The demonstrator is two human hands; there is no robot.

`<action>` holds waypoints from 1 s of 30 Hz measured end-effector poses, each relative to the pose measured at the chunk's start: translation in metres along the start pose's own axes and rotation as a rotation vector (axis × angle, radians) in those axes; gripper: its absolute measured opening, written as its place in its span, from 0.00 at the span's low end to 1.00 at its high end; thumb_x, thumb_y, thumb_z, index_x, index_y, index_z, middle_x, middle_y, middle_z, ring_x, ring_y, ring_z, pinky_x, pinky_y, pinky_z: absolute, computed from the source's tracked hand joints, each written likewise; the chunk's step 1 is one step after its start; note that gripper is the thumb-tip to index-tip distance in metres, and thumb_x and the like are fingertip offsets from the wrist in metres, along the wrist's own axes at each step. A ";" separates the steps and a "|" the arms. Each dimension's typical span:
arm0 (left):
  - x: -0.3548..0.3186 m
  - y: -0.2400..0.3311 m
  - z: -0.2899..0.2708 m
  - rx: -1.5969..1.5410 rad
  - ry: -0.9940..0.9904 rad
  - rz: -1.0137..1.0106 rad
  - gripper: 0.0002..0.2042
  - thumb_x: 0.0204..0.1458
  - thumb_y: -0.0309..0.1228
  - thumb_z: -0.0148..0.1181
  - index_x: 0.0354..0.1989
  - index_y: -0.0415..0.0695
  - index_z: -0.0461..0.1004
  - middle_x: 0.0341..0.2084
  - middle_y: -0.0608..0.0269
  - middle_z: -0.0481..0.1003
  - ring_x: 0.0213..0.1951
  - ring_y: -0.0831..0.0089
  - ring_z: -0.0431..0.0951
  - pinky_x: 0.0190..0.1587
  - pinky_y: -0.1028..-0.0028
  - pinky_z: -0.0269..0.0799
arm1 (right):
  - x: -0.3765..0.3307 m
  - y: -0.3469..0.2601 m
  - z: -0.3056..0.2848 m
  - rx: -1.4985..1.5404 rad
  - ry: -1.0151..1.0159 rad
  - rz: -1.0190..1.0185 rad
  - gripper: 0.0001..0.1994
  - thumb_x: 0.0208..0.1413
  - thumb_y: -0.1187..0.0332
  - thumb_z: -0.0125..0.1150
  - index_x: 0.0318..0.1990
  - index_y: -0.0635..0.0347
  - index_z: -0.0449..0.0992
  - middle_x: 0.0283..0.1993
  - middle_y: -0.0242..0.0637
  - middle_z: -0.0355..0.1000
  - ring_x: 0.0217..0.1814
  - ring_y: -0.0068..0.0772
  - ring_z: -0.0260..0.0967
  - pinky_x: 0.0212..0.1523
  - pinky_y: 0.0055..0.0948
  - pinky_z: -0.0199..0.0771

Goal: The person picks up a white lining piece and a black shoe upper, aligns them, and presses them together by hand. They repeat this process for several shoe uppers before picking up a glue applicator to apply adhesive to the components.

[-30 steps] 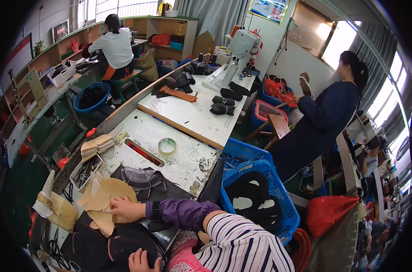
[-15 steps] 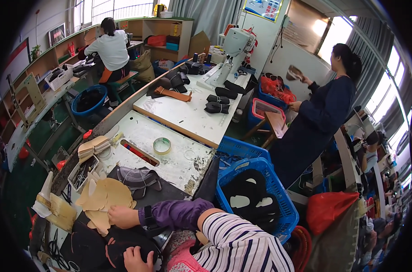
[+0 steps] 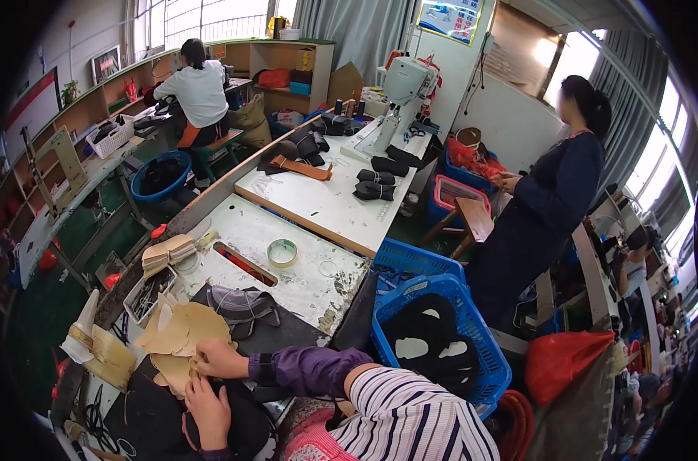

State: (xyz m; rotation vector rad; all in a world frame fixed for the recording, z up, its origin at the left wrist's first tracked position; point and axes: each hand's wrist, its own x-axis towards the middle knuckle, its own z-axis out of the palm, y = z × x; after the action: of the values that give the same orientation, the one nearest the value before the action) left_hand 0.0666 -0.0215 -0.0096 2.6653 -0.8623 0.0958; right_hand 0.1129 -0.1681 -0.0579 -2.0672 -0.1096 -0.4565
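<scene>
The room is bright with daylight. Light comes in through the back window (image 3: 199,23) and the right-hand window (image 3: 583,69), and both look almost plain white. A shiny white spot glares on the brown panel (image 3: 522,46). The white tabletop (image 3: 307,198) is well lit, but the green floor (image 3: 38,330) on the left is dim. The black cloth (image 3: 145,411) is too dark to show much. Straight things bend near the round black edge, and the far right is small and fuzzy.
</scene>
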 end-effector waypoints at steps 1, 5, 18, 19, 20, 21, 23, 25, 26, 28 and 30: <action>0.004 0.000 0.003 0.058 0.024 0.021 0.21 0.52 0.36 0.55 0.49 0.34 0.66 0.51 0.46 0.65 0.54 0.48 0.62 0.57 0.56 0.56 | 0.000 0.003 -0.002 0.061 0.036 0.066 0.09 0.42 0.71 0.59 0.27 0.69 0.70 0.26 0.49 0.68 0.26 0.44 0.68 0.28 0.37 0.68; 0.011 -0.005 0.010 0.045 -0.091 -0.031 0.21 0.51 0.36 0.57 0.47 0.33 0.67 0.49 0.47 0.66 0.54 0.49 0.62 0.57 0.57 0.55 | 0.002 0.015 -0.005 0.190 0.151 0.165 0.08 0.43 0.71 0.58 0.25 0.69 0.70 0.21 0.47 0.69 0.21 0.38 0.67 0.25 0.34 0.67; 0.020 0.012 -0.013 0.123 0.136 0.035 0.23 0.50 0.42 0.57 0.46 0.35 0.68 0.48 0.49 0.68 0.56 0.51 0.61 0.57 0.56 0.55 | -0.004 -0.008 -0.058 0.222 0.292 0.070 0.13 0.41 0.77 0.58 0.38 0.70 0.70 0.25 0.47 0.69 0.24 0.41 0.70 0.26 0.33 0.69; 0.018 0.002 0.000 0.077 0.080 0.033 0.23 0.50 0.41 0.58 0.47 0.35 0.68 0.49 0.50 0.68 0.56 0.51 0.60 0.57 0.57 0.54 | -0.005 -0.012 -0.062 0.221 0.309 0.047 0.15 0.42 0.78 0.58 0.40 0.70 0.69 0.26 0.46 0.69 0.25 0.38 0.70 0.27 0.31 0.69; 0.016 -0.009 0.012 0.030 0.025 0.032 0.23 0.49 0.41 0.59 0.47 0.35 0.67 0.50 0.50 0.67 0.57 0.51 0.59 0.58 0.57 0.53 | -0.007 -0.016 -0.067 0.220 0.325 0.023 0.16 0.43 0.79 0.57 0.43 0.70 0.68 0.28 0.45 0.69 0.26 0.34 0.71 0.28 0.30 0.70; 0.016 -0.011 0.015 -0.018 -0.036 0.036 0.23 0.49 0.40 0.59 0.47 0.35 0.67 0.51 0.51 0.67 0.57 0.52 0.59 0.58 0.57 0.53 | -0.010 -0.019 -0.072 0.217 0.347 0.005 0.18 0.43 0.80 0.57 0.45 0.70 0.68 0.29 0.44 0.69 0.27 0.30 0.71 0.28 0.28 0.70; 0.017 -0.012 0.013 -0.031 -0.070 0.025 0.23 0.49 0.39 0.59 0.48 0.35 0.67 0.52 0.51 0.67 0.58 0.51 0.58 0.59 0.57 0.52 | -0.017 -0.025 -0.087 0.249 0.377 0.022 0.18 0.45 0.80 0.56 0.47 0.70 0.67 0.30 0.43 0.69 0.29 0.27 0.71 0.30 0.26 0.71; 0.018 -0.007 0.004 -0.057 -0.136 -0.002 0.23 0.49 0.38 0.59 0.50 0.36 0.66 0.53 0.52 0.66 0.59 0.51 0.56 0.60 0.56 0.49 | -0.026 -0.032 -0.101 0.316 0.433 0.055 0.19 0.48 0.81 0.55 0.50 0.69 0.65 0.33 0.40 0.70 0.32 0.20 0.70 0.33 0.22 0.72; 0.018 -0.004 -0.001 -0.059 -0.136 -0.001 0.23 0.49 0.38 0.59 0.50 0.36 0.66 0.53 0.52 0.66 0.59 0.51 0.56 0.60 0.56 0.49 | -0.031 -0.037 -0.108 0.313 0.433 0.055 0.19 0.48 0.81 0.55 0.50 0.69 0.65 0.33 0.40 0.70 0.32 0.20 0.70 0.33 0.22 0.72; 0.015 0.006 -0.011 -0.016 -0.016 0.041 0.22 0.52 0.37 0.57 0.52 0.37 0.65 0.53 0.52 0.67 0.57 0.53 0.60 0.59 0.58 0.52 | -0.042 -0.049 -0.119 0.533 0.369 0.068 0.18 0.50 0.81 0.54 0.51 0.69 0.65 0.34 0.37 0.71 0.35 0.18 0.70 0.35 0.21 0.72; 0.011 0.015 -0.020 0.002 0.038 0.064 0.21 0.54 0.37 0.56 0.53 0.37 0.64 0.52 0.51 0.67 0.56 0.54 0.62 0.59 0.59 0.53 | -0.050 -0.058 -0.119 0.640 0.339 0.080 0.18 0.51 0.81 0.53 0.51 0.69 0.64 0.35 0.36 0.71 0.37 0.18 0.70 0.37 0.20 0.72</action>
State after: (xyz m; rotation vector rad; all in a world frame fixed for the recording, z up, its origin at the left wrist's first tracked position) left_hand 0.0677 -0.0320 0.0150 2.6294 -0.9358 0.1622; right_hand 0.0184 -0.2340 0.0244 -1.3447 0.0293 -0.6218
